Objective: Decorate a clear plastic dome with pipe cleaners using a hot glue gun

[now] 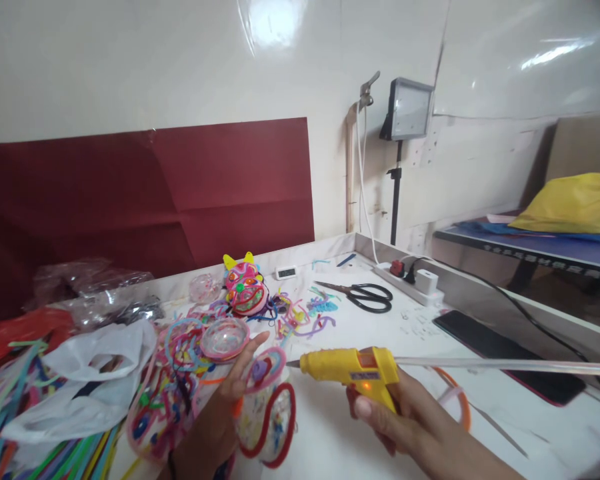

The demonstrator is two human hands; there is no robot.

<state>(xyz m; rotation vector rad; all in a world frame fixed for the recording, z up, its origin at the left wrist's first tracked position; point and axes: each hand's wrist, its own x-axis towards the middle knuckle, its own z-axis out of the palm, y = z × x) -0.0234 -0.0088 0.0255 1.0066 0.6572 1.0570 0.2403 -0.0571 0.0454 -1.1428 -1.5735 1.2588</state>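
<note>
My left hand (215, 413) grips a rounded, clear plastic craft piece (253, 420) trimmed with pipe cleaners. A red pipe cleaner (291, 413) curves along its side, and a pink loop (280, 367) with a purple bit sits at its top. In my right hand (410, 420) is a yellow hot glue gun (330, 367), its orange light lit and a long clear glue stick (505, 365) running out of the back. The nozzle points left, right by the pink loop; whether it touches cannot be made out.
Behind stands a colourful finished mask (245, 287) near a clear dish (225, 337). Black-handled scissors (365, 297), a power strip (425, 290) and a phone (505, 353) lie on the right. Pipe cleaners (93, 453) and a white plastic bag (90, 373) crowd the left.
</note>
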